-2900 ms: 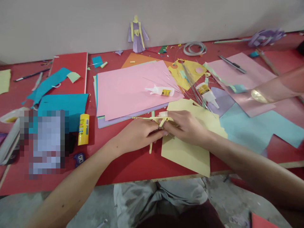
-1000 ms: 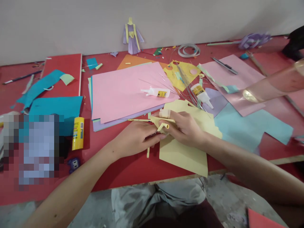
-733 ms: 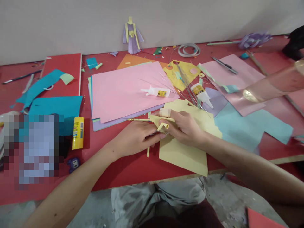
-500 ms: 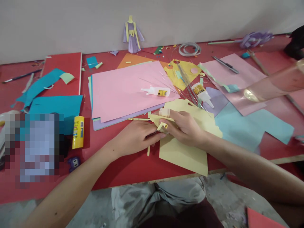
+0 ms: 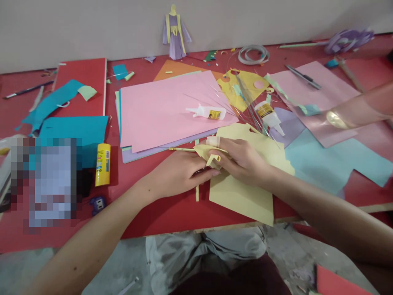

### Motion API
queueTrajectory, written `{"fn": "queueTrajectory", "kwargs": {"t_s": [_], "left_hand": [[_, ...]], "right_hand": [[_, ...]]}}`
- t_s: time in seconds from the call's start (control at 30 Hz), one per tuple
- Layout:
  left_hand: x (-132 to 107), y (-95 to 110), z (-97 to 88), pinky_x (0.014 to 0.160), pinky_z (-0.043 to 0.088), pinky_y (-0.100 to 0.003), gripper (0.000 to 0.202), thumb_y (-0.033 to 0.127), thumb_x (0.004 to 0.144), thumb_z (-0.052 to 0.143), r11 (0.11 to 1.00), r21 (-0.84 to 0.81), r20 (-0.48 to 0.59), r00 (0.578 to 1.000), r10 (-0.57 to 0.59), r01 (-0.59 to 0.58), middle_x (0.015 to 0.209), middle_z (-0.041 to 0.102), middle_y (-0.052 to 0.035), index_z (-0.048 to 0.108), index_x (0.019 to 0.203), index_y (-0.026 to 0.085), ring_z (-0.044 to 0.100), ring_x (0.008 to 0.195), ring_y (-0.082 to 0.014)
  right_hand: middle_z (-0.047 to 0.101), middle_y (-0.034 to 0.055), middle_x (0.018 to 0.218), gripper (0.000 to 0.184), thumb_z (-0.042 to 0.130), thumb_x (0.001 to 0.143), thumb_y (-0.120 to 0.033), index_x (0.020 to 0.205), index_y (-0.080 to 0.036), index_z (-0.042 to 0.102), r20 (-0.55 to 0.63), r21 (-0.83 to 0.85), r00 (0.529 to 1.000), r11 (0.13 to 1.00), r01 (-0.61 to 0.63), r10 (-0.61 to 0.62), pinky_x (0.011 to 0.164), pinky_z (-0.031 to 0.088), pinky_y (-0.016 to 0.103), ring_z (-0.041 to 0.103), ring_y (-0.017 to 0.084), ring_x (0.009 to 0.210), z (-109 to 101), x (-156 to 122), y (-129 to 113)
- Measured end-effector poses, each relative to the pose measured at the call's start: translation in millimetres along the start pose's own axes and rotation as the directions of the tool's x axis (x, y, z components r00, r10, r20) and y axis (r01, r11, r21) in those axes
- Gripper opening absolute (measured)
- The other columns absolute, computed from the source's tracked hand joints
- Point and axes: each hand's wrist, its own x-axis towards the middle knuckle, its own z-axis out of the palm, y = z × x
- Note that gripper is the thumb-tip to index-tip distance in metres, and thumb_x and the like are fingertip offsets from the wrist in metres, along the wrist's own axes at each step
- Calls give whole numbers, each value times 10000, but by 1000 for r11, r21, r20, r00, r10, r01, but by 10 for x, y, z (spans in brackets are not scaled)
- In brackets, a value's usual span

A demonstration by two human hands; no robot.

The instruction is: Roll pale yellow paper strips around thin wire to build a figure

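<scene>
Folded paper piece (image 5: 202, 150): located at the centre of the frame; held between the two hands, beside the upper left part of the yellow sheet (image 5: 242, 205).
Bent tube (image 5: 213, 159): seen just below the folded piece, its hollow end turned to the right; whether the two are joined cannot be told.
Right hand (image 5: 245, 159): placed right of centre; the thumb and forefinger are clamped on the folded paper piece (a white wrap (image 5: 213, 141) is worn on the forefinger).
Left hand (image 5: 182, 170): placed left of centre, its back turned up; the thumb is extended below the bent tube. The other fingertips are hidden; whether they are clamped cannot be told.
Thin rod (image 5: 186, 150): seen just above the left hand, pointed to the left; its support is not shown.
Paper walls: judged very light, springy along folds, not slippery, and easily creased or crushed.
Grip points: flat faces or folded edges are best taken between fingertips, with light pressure; the hollow end is best left unsqueezed, since it may be flattened.
Glue tube (image 5: 211, 112): laid on the pink sheet (image 5: 159, 110), above centre.
Glue stick (image 5: 103, 166): stood upright, left of the frame.
</scene>
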Motion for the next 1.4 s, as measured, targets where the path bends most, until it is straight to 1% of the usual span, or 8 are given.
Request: {"fn": "queueTrajectory", "kwargs": {"t_s": [0.13, 0.23, 0.33, 0.5, 0.83, 1.03, 1.3, 1.4], "left_hand": [[-8, -1, 5, 735, 450, -282, 293, 342, 973, 468, 1000, 21, 15, 1000, -11, 11, 901, 683, -55, 675, 901, 148, 627, 845, -182], [-12, 1, 2, 741, 449, -283, 298, 345, 973, 466, 1000, 15, 30, 999, -21, 20, 904, 684, -56, 680, 911, 148, 626, 844, -181], [-12, 6, -2, 732, 447, -289, 303, 348, 972, 468, 999, 23, 31, 999, -23, 23, 906, 685, -61, 683, 913, 142, 626, 836, -185], [-10, 9, -4, 738, 445, -284, 290, 345, 976, 462, 1000, 22, 33, 999, -16, 16, 915, 684, -52, 678, 937, 155, 624, 850, -179], [-5, 15, -8, 710, 439, -283, 316, 357, 980, 452, 999, 33, 36, 999, -13, 12, 886, 679, -48, 671, 879, 152, 623, 819, -174], [-4, 22, -13, 689, 437, -271, 303, 354, 978, 458, 999, 42, 31, 1000, -5, 4, 885, 679, -47, 667, 888, 155, 624, 808, -169], [-5, 24, -8, 683, 430, -280, 311, 353, 977, 457, 998, 56, 52, 998, -21, 18, 886, 679, -60, 662, 883, 139, 619, 803, -181], [-5, 24, -7, 702, 437, -285, 298, 359, 976, 459, 998, 64, 46, 999, -11, 8, 912, 677, -63, 657, 911, 147, 620, 842, -193]], "right_hand": [[464, -22, 653, 174, 465, 918, -203, 746, -188, 441, 43, -20, 998, 998, 52, -51, 541, 299, 230, 409, 96, 553, -13, 28, -20], [440, -27, 641, 190, 471, 901, -167, 722, -196, 416, 56, -20, 996, 997, 76, -75, 543, 293, 235, 390, 97, 554, -20, 42, -29], [434, -30, 640, 183, 474, 900, -155, 730, -196, 420, 61, -23, 994, 995, 94, -93, 541, 288, 236, 387, 96, 551, -25, 44, -32], [434, -32, 633, 188, 462, 912, -173, 731, -200, 421, 63, -44, 992, 993, 109, -106, 539, 283, 239, 385, 99, 546, -31, 46, -42], [413, -37, 624, 210, 466, 910, -167, 713, -202, 400, 58, -55, 991, 991, 124, -121, 531, 271, 242, 374, 97, 537, -26, 47, -28], [427, -38, 622, 212, 462, 911, -176, 716, -210, 387, 56, -46, 991, 991, 126, -123, 531, 273, 246, 365, 99, 525, -29, 48, -31], [409, -37, 625, 229, 465, 913, -187, 707, -208, 367, 75, -61, 992, 993, 102, -97, 533, 252, 257, 359, 96, 530, -17, 35, -12], [434, -27, 635, 218, 454, 921, -199, 715, -206, 384, 97, -58, 992, 994, 89, -84, 544, 260, 264, 384, 103, 548, -17, 35, -5]]}}
